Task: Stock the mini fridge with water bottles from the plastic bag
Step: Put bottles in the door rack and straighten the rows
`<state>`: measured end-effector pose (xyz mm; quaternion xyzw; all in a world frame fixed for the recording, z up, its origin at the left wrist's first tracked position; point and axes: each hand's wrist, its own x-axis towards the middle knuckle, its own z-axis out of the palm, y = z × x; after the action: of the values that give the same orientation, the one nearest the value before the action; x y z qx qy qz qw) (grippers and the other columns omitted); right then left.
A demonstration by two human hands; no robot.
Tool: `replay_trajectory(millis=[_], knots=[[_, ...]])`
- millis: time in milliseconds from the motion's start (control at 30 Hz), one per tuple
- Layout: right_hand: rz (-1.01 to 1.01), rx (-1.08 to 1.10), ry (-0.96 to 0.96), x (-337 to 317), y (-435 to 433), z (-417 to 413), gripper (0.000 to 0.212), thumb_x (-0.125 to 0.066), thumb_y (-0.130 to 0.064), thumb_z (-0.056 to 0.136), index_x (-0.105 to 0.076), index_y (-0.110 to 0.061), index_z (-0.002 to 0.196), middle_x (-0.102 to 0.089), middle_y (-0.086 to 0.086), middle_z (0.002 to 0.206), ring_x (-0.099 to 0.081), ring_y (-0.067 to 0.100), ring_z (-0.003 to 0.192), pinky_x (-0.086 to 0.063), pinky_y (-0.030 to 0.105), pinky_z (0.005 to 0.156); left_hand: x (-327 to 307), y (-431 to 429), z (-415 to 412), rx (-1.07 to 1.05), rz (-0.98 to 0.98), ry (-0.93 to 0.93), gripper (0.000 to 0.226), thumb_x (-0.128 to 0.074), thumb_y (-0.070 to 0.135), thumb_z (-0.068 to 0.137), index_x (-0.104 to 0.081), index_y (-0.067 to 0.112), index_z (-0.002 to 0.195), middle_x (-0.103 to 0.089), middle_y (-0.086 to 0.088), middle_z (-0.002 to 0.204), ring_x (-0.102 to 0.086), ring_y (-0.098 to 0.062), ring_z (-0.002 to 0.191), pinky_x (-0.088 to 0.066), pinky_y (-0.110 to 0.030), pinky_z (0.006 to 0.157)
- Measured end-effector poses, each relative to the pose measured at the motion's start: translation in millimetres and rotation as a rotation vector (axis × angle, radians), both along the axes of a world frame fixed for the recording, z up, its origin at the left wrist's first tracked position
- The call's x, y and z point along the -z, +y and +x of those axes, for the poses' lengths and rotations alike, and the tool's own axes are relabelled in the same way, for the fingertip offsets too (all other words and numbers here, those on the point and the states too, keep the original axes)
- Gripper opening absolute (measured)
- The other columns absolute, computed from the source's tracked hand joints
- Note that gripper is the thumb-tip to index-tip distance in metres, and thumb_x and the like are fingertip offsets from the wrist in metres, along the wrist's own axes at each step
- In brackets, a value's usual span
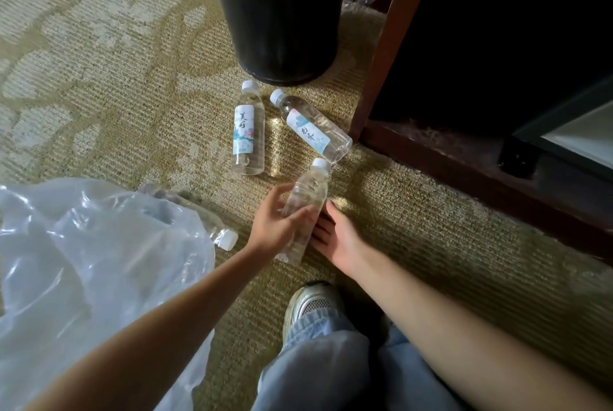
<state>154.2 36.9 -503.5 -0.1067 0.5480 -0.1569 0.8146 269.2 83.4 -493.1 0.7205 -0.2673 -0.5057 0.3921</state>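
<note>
L hand grip wrapped round a clear water bottle, mid-frame, low over the carpet. White cap points up-frame, no label visible on this side. R hand grip released: fingers straight, tips against the bottle's lower right side. Can't tell if the bottle base touches the carpet.

2 more lie flat on the carpet just above. The labelled bottle is near-vertical in frame, cap toward the black bin, which stands upright top centre. The second labelled bottle lies diagonal to its right, base just beside the held bottle's cap.

Lower left: crumpled clear plastic bag. A 4th bottle's cap pokes out at the bag's right edge, near L wrist.

Upper right: wood cabinet frame, dark inside. Mini fridge corner shows at right edge.

Bottom centre: sneaker + jeans.
</note>
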Motion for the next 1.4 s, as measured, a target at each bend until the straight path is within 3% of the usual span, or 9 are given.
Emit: replay_trajectory(millis=[67,333,433,533,633,867,1000,1167,1400], knots=[[-0.024,-0.006,-0.006,3,3,-4,0.04,-0.04,-0.036,0.101,-0.055,-0.013,0.129,-0.063,0.008,0.119,-0.059,0.022,0.106,-0.044,0.039,0.1,2,3,-4,-0.167,0.084,0.212,0.033,-0.062,0.028,0.088,-0.053,0.019,0.118,-0.068,-0.006,0.103,-0.068,-0.015,0.078,-0.055,-0.03,0.058],[-0.043,-0.125,-0.038,2,6,0,0.046,-0.051,-0.047,0.092,-0.057,-0.014,0.124,-0.064,0.016,0.12,-0.061,0.029,0.112,-0.047,0.042,0.1,4,9,-7,-0.362,0.129,0.794,0.056,-0.038,0.052,0.095,-0.05,0.006,0.124,-0.065,-0.012,0.094,-0.067,-0.022,0.075,-0.053,-0.035,0.066],[0.026,-0.073,-0.109,2,3,2,0.052,-0.041,-0.051,0.096,-0.056,-0.012,0.127,-0.061,0.017,0.125,-0.058,0.031,0.116,-0.044,0.045,0.102,-2,8,-18,-0.234,0.206,0.504,0.049,-0.031,0.052,0.098,-0.06,0.015,0.109,-0.067,-0.011,0.1,-0.067,-0.026,0.09,-0.054,-0.04,0.081],[0.007,-0.066,-0.095,9,8,-1,0.046,-0.044,-0.048,0.095,-0.055,-0.016,0.127,-0.063,0.016,0.122,-0.061,0.03,0.11,-0.052,0.041,0.085,-4,9,-22,-0.132,0.194,-0.008,0.043,-0.034,0.039,0.101,-0.064,0.009,0.095,-0.066,-0.003,0.077,-0.064,-0.015,0.066,-0.051,-0.018,0.054],[-0.081,-0.087,-0.041,17,10,-4,0.043,-0.06,-0.038,0.089,-0.053,-0.021,0.128,-0.064,0.016,0.121,-0.062,0.032,0.108,-0.056,0.041,0.077,-1,16,-27,-0.119,0.117,-0.193,0.036,-0.032,0.032,0.103,-0.06,0.01,0.098,-0.06,0.001,0.074,-0.055,-0.008,0.059,-0.042,-0.017,0.049],[-0.195,-0.207,0.126,18,8,-5,0.035,-0.065,-0.04,0.087,-0.061,-0.019,0.115,-0.066,0.007,0.102,-0.064,0.027,0.097,-0.052,0.047,0.091,1,27,-28,-0.056,0.126,-0.066,0.047,-0.052,0.05,0.091,-0.057,0.011,0.118,-0.068,-0.004,0.098,-0.069,-0.018,0.08,-0.058,-0.035,0.069],[-0.122,-0.159,0.151,12,5,-7,0.045,-0.067,-0.047,0.083,-0.063,-0.016,0.116,-0.07,0.011,0.107,-0.068,0.029,0.096,-0.054,0.045,0.089,-17,15,-25,-0.015,0.234,0.119,0.033,-0.053,0.037,0.094,-0.062,0.006,0.104,-0.069,-0.006,0.083,-0.067,-0.013,0.059,-0.052,-0.021,0.05],[-0.175,-0.103,0.206,-11,0,-22,0.063,-0.067,-0.06,0.074,-0.059,-0.016,0.119,-0.068,0.011,0.111,-0.067,0.03,0.098,-0.053,0.048,0.091,-47,-5,-29,0.139,0.253,0.182,0.028,-0.055,0.037,0.093,-0.064,0.01,0.092,-0.065,-0.004,0.078,-0.062,-0.015,0.064,-0.051,-0.022,0.057],[-0.349,0.019,0.17,-80,-13,-67,0.04,-0.069,-0.048,0.081,-0.069,-0.015,0.103,-0.073,0.008,0.101,-0.07,0.026,0.091,-0.055,0.043,0.086,-122,-33,-50,0.363,0.199,0.192,0.032,-0.052,0.034,0.094,-0.061,0.006,0.106,-0.064,-0.009,0.092,-0.062,-0.02,0.081,-0.05,-0.026,0.067]])
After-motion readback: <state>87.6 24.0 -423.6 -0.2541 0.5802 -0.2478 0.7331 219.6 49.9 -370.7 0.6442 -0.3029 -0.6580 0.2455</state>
